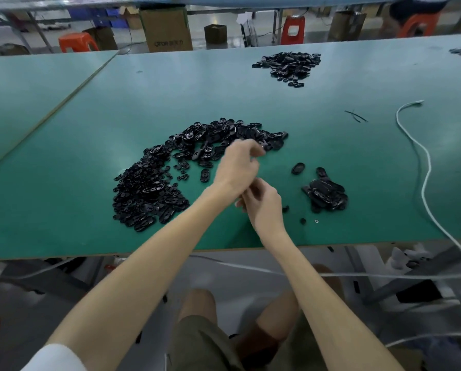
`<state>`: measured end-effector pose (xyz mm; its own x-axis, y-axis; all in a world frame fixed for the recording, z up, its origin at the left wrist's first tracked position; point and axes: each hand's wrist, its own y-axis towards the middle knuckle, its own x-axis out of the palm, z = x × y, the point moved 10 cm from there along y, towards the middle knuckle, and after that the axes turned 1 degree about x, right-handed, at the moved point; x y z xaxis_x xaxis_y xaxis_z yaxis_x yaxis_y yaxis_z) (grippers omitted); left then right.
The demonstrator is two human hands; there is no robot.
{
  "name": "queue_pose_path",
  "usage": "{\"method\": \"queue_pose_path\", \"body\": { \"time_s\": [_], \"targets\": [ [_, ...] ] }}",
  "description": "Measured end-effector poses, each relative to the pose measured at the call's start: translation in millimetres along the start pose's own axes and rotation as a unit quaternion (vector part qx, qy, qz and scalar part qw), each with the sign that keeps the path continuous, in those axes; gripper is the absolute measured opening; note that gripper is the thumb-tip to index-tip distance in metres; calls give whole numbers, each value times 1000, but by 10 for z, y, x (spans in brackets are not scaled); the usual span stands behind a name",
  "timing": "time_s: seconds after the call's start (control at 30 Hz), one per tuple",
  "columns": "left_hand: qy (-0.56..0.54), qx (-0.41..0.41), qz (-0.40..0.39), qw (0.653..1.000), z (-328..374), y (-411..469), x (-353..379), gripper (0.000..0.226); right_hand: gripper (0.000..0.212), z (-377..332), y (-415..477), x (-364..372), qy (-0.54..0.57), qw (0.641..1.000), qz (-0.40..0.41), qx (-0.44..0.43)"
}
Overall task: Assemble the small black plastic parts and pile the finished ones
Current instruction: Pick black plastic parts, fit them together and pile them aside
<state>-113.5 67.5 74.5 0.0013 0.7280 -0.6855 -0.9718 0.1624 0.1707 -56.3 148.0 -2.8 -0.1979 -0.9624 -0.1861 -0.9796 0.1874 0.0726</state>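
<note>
green matte worktop fills the view, with a brown cardboard box on the floor behind. a broad crescent heap of small black plastic parts lies mid-table. a smaller pile of black parts sits to its right, near the front edge. the left hand hovers at the heap's right end, fingers curled. the right hand is just below it, also curled. blur hides whether either holds a part.

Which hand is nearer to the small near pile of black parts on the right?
Right. The right hand is just left of the small pile, not touching; the left hand is farther, at the edge of the big pile.
</note>
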Motion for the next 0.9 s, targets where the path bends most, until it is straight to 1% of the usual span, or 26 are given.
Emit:
{"method": "queue_pose_path", "body": {
  "time_s": [0.03,0.1,0.17,0.2,0.27,0.4,0.47,0.5,0.57,0.63,0.7,0.8,0.83,0.9],
  "targets": [
    [59,-27,10,998,-168,20,-110,30,23,-26,-13,1,2,1000,-1,-6],
    [185,-88,2,979,-521,19,-271,27,18,-55,-20,10,4,1000,2,-7],
    [264,-136,-24,954,-806,-38,-362,40,17,-48,-32,6,11,1000,3,-7],
    [272,-149,-34,950,-897,-68,-381,45,17,-55,-37,7,14,1000,1,-9],
    [254,-143,-34,956,-964,-91,-398,41,17,-71,-36,1,12,1000,1,-11],
    [218,-95,-4,971,-875,-103,-431,16,16,-61,-40,-3,9,1000,3,-11],
    [153,-74,5,985,-792,-137,-418,14,11,-37,-41,-29,21,1000,15,-6],
    [107,-62,-4,992,-742,-160,-386,11,10,-23,-37,-50,33,999,26,-3],
    [14,-35,-44,998,-620,-225,-299,8,15,-18,-28,-72,49,998,35,-1],
    [-39,-8,-82,996,-521,-290,-241,10,14,-27,-20,-49,42,999,22,-4],
    [-53,4,-88,995,-490,-323,-259,11,10,-22,-29,-26,39,999,8,-3],
    [-64,-17,-98,993,-590,-315,-319,9,15,-24,-44,-60,39,999,20,-2],
    [-44,-23,-90,995,-645,-299,-377,11,15,-28,-45,-71,40,999,25,-2],
    [38,-25,-37,998,-767,-252,-604,10,15,-40,-52,-76,45,999,25,0]
  ]
}}
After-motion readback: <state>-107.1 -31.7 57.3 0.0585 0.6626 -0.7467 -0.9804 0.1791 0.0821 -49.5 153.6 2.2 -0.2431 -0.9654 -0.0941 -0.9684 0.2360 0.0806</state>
